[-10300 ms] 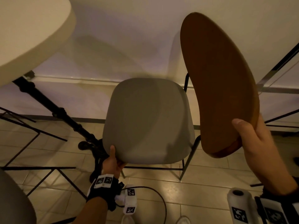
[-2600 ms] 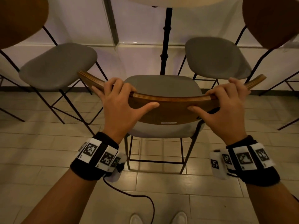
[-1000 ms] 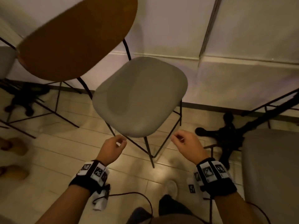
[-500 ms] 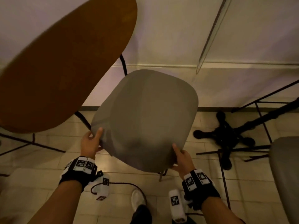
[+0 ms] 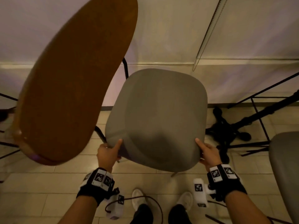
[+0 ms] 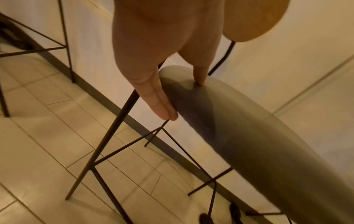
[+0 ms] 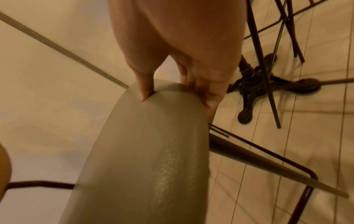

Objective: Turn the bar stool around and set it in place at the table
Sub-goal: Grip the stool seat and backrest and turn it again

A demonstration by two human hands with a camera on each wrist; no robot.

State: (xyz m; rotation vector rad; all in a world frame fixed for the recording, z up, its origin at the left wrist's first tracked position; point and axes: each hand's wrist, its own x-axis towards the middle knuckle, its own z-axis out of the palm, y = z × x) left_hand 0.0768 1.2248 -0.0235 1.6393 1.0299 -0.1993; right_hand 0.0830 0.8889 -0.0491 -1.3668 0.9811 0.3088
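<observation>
the bar stool (image 5: 157, 117) is gripped at its seat edge by left hand (image 5: 107, 153) and right hand (image 5: 208, 153), judged not yet turned or set at the table.

Black wristbands (image 5: 97, 185) with white square-code tags, white cabled camera units (image 5: 199, 192), dark trousers, seemingly white shoes (image 5: 137, 197)
</observation>
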